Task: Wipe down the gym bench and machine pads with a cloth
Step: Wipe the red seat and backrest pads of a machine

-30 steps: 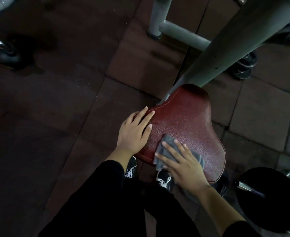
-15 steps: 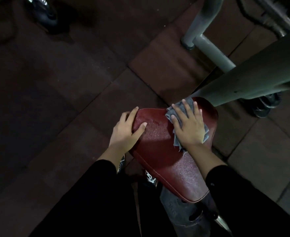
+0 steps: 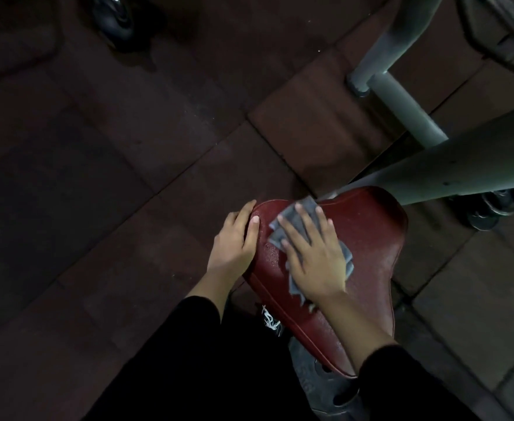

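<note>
Seat pad (image 3: 368, 238): dark red, textured vinyl with piped edging, heart-like in outline; it sits on the machine above the floor, lower centre-right of the view, its wide end toward the grey frame and its narrow end toward the person.
Floor (image 3: 128, 177): dark brown rubber tiles with visible seams, running under and around the seat pad.
Machine frame (image 3: 462, 168): thick grey-green beam slanting in from the right edge, its lower end meeting the far edge of the seat pad; a thinner grey tube (image 3: 404, 107) crosses behind it to an upright post standing on the floor.
Sleeves (image 3: 189, 360): black, covering both forearms up to near the wrists, at the bottom of the view.
Weight plate (image 3: 325, 387): dark, with round holes, under the near tip of the seat pad, partly hidden.
Right hand (image 3: 313, 253): palm down, fingers straight and spread, pressing the cloth flat on the far-left part of the seat pad.
Left hand (image 3: 234, 238): lies over the left edge of the seat pad, fingers extended and together, thumb on the top surface; it grasps nothing.
Cloth (image 3: 295, 214): grey, crumpled, trapped between the right hand and the seat pad; corners stick out past the fingertips and beside the wrist.
Shoe (image 3: 270, 320): dark with white laces, just below the left edge of the seat pad.
</note>
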{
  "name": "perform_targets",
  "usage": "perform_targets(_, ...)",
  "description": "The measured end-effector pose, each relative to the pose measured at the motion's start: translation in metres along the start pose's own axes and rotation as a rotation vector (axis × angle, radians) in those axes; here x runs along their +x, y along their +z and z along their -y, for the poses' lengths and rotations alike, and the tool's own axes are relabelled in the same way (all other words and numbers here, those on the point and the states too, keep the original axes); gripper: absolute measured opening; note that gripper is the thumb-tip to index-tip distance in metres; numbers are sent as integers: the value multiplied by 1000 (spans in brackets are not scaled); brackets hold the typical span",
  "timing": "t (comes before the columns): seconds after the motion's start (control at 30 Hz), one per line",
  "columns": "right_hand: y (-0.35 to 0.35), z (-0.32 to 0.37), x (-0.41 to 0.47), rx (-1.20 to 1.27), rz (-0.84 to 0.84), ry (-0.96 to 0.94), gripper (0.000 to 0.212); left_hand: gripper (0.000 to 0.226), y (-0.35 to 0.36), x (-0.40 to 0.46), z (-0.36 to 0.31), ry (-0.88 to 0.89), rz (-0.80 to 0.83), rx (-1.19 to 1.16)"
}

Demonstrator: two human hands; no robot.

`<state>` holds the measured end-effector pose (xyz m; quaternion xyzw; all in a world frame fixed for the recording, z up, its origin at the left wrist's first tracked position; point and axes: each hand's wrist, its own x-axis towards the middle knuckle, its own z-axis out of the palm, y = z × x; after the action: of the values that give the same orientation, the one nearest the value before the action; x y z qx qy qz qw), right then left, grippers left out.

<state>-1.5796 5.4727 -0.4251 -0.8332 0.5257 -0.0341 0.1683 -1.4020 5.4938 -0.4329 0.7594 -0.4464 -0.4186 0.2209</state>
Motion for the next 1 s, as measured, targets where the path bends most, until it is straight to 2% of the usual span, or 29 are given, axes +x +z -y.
perform_targets(0.1, -13, -43, -18, -42, 39, -67, 46, 41, 0, 2, 2, -37, 30, -53)
perform_targets(0.2, -22, -73, 10, -66, 42, 125, 48, 42, 1, 4, 3, -47, 45, -72)
perform_targets(0.3, -15, -50, 55, -64, 9, 289, 53, 42, 1, 6, 3, -32, 37, -68)
perform_targets(0.4, -2, -8, 63, -30, -15, 218, 48, 40, 2, 6, 3, -23, 43, -67)
perform_targets(0.5, 1, 12, 18, -5, -3, 88, 46, 40, 2, 6, 3, -24, 48, -71)
perform_targets(0.63, -9, -30, -29, -65, 34, -122, 48, 40, -1, 7, 2, -25, 76, -89)
perform_targets(0.73, -19, -68, -9, -77, 53, 4, 48, 39, -1, 7, 2, -16, 82, -98)
perform_targets(0.83, -16, -56, 35, -71, 14, 186, 46, 39, 0, 8, 5, -9, 71, -100)
perform_targets(0.9, -7, -29, 54, -72, -9, 175, 45, 39, 1, 8, 5, -1, 67, -100)
perform_targets(1.0, 2, 2, 42, -45, -42, 28, 45, 38, 2, 9, 8, 21, 56, -91)
